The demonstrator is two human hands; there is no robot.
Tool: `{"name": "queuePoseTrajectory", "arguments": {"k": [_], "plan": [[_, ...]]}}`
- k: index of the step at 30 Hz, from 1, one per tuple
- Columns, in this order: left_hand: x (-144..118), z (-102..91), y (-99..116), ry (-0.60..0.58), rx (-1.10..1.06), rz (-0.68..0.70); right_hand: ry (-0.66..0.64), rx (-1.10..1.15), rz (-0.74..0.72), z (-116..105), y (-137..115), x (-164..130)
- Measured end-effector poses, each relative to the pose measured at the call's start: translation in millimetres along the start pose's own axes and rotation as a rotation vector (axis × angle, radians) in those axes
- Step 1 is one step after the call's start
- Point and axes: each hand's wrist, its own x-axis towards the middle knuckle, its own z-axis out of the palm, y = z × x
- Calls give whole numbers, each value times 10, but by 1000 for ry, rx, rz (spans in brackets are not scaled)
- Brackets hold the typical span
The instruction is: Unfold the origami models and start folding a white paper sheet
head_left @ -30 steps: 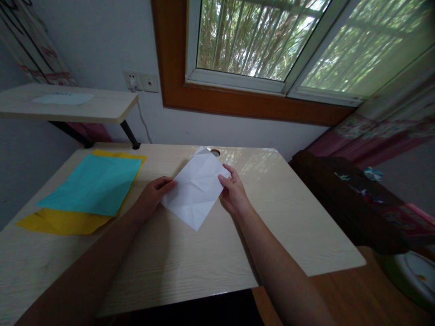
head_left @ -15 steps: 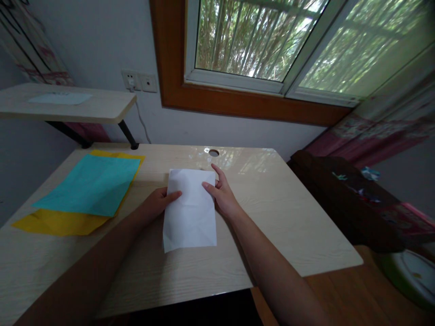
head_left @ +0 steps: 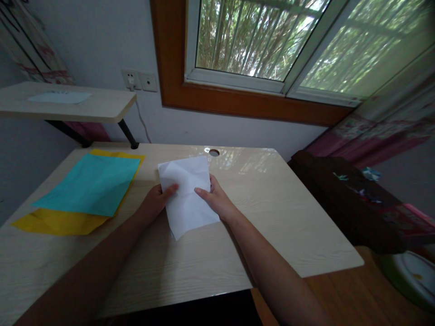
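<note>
A white sheet of paper (head_left: 190,206), with faint creases, is held up between both hands over the table. My left hand (head_left: 157,200) grips its left edge, thumb on the front and fingers behind. On the right edge, my right hand (head_left: 217,198) pinches the paper the same way, its fingers mostly hidden behind it. The paper leans to the left at the top, and its lower left corner curls a little.
Light blue paper (head_left: 98,183) lies over yellow paper (head_left: 68,222) on the left of the wooden table (head_left: 288,226). A raised shelf (head_left: 108,108) bearing a sheet stands at the back left. Near the back edge is a round hole (head_left: 214,153). A window is behind.
The white paper has turned anticlockwise and its lower edge has risen. My right hand has shifted slightly left and down, and its raised index finger has gone behind the paper.
</note>
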Motion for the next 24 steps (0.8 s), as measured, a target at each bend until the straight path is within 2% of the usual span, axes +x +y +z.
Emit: {"name": "queuePoseTrajectory", "arguments": {"k": [8,14,24], "plan": [[-19,-21,-19,-158,-125,-67,-72,88,89,-21,-57,-8],[-9,-24,-49,-177,-171,-82,-87,76,111,-40,-64,-12],[1,-36,3,-153,-6,-47,-61,87,109,-55,-57,-12]]}}
